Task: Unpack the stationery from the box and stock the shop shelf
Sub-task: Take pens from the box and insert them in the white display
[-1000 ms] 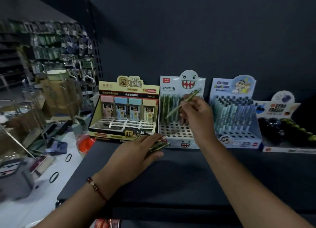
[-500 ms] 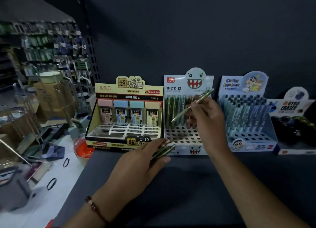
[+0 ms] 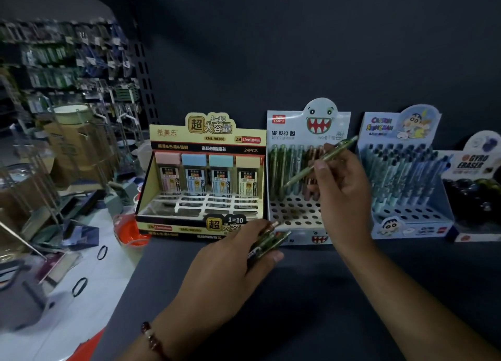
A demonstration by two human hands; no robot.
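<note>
My right hand [image 3: 342, 195] has its fingers [image 3: 321, 168] pinched on a single green pen [image 3: 322, 160], which slants up to the right in front of the shark-face pen display box [image 3: 307, 171]. The pen's lower tip points toward the standing pens in the box's back rows; I cannot tell whether it touches them. The box's front rows of holes are unfilled. My left hand [image 3: 230, 263] rests on the dark shelf [image 3: 325, 293], fingers wrapped round a small bundle of pens [image 3: 267, 241] just before the box's front edge. A beaded bracelet [image 3: 151, 340] sits on that wrist. Left of the shark box stands a yellow lead-refill display [image 3: 203, 176]; right of it, a blue cartoon pen display [image 3: 404, 176], then an eraser display [image 3: 474, 187]. Beyond the shelf's left end, a white worktop [image 3: 89, 293] carries clutter, too blurred to name.
</note>
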